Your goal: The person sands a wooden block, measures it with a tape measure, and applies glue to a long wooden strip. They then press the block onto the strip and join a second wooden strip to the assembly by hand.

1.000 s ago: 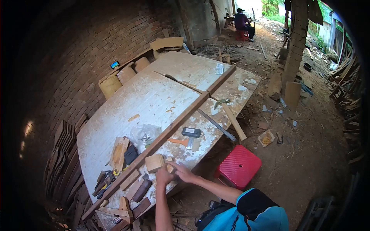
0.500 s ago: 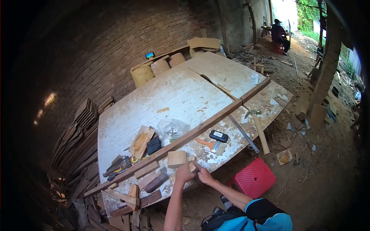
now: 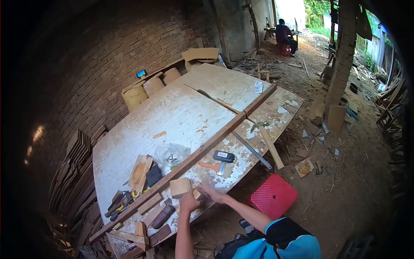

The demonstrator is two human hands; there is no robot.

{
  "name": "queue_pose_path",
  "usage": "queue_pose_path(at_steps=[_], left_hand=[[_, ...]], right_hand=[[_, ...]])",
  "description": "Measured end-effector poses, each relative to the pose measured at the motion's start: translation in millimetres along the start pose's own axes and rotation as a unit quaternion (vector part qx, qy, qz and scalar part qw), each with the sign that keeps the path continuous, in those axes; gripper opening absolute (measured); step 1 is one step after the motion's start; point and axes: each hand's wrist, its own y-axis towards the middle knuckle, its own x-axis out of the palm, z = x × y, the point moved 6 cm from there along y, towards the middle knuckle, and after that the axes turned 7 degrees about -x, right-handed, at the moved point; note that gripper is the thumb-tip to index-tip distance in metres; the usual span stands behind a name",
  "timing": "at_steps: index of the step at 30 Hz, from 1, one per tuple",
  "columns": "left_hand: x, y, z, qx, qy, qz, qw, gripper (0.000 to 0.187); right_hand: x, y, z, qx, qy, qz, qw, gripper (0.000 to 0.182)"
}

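Note:
My left hand [image 3: 188,202] is closed round a small light wooden piece [image 3: 196,192] at the table's near edge. Close against it, my right hand [image 3: 212,194] has its fingers stretched out toward that piece; its palm side is hidden. Just beyond my left hand a larger pale wooden block [image 3: 180,187] rests on the worn table [image 3: 129,140]. A paintbrush [image 3: 217,167] with an orange handle and a black case [image 3: 224,156] lie farther up. To the left are a dark rounded wooden tool [image 3: 163,216] and wood offcuts [image 3: 149,203].
A long wooden bar [image 3: 207,146] crosses the table. Past it are a plastic bag [image 3: 171,154] and a saw blade [image 3: 203,93]. A hammer [image 3: 271,146] and a metal bar [image 3: 252,150] lie right. A red stool [image 3: 274,197] stands below. Another person [image 3: 283,33] sits far back.
The view has swung, so the scene sits farther left. My right hand has its fingers straighter and flatter beside the small piece, while my left hand keeps hold of it.

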Motion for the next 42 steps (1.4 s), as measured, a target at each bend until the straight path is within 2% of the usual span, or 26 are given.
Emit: queue_pose_path(at_steps=[4,5,8,11,15,18,24,26,28,29,32,33,36,37,38,40,42], left_hand=[[-1,1,0,0.002,0.001,-0.007,1.0,0.061],[-2,2,0,0.004,-0.002,-0.006,1.0,0.061],[3,2,-3,0.005,-0.002,-0.01,1.0,0.061],[4,5,-6,0.004,0.011,-0.004,1.0,0.061],[0,2,0,0.014,0.003,0.002,1.0,0.062],[2,2,-1,0.018,-0.008,0.013,1.0,0.056],[5,7,-9,0.002,0.002,-0.011,1.0,0.055],[3,4,-4,-0.012,0.013,-0.023,1.0,0.055],[8,-5,-4,-0.003,0.013,-0.001,1.0,0.053],[5,-5,-2,-0.006,0.018,-0.001,1.0,0.052],[-4,-5,6,0.001,0.021,0.017,1.0,0.047],[-3,-5,4,0.003,0.014,0.021,1.0,0.046],[8,-6,0,0.006,0.002,0.033,0.999,0.046],[7,-6,3,0.01,0.003,0.036,0.999,0.046],[5,-7,4,0.014,0.007,0.039,0.999,0.046],[4,-4,1,-0.006,0.004,0.019,1.0,0.046],[7,0,-2,0.009,-0.002,0.014,1.0,0.05]], right_hand=[[5,3,8,-0.119,-0.175,0.055,0.976,0.048],[5,3,10,-0.106,-0.171,0.03,0.979,0.051],[2,1,16,-0.041,-0.054,0.055,0.996,0.059],[3,-1,19,-0.026,-0.067,0.043,0.996,0.063],[21,-2,-2,-0.055,-0.071,0.107,0.99,0.065],[29,-3,-17,-0.165,-0.184,0.067,0.967,0.059],[16,2,2,-0.092,-0.126,0.112,0.981,0.057],[41,-9,-27,-0.147,-0.147,0.06,0.976,0.056],[29,-11,-12,-0.192,-0.198,0.055,0.96,0.054],[14,-9,8,-0.113,-0.149,0.099,0.977,0.053],[42,-18,-26,-0.139,-0.123,0.072,0.98,0.053],[55,-23,-43,-0.174,-0.135,0.047,0.974,0.054],[32,-16,-14,-0.139,-0.132,0.054,0.98,0.054],[21,-16,1,-0.045,-0.051,0.102,0.992,0.054],[21,-20,3,-0.071,-0.067,0.076,0.992,0.054],[45,-24,-33,-0.135,-0.103,0.02,0.985,0.055],[40,-26,-26,-0.121,-0.081,0.017,0.989,0.056]])
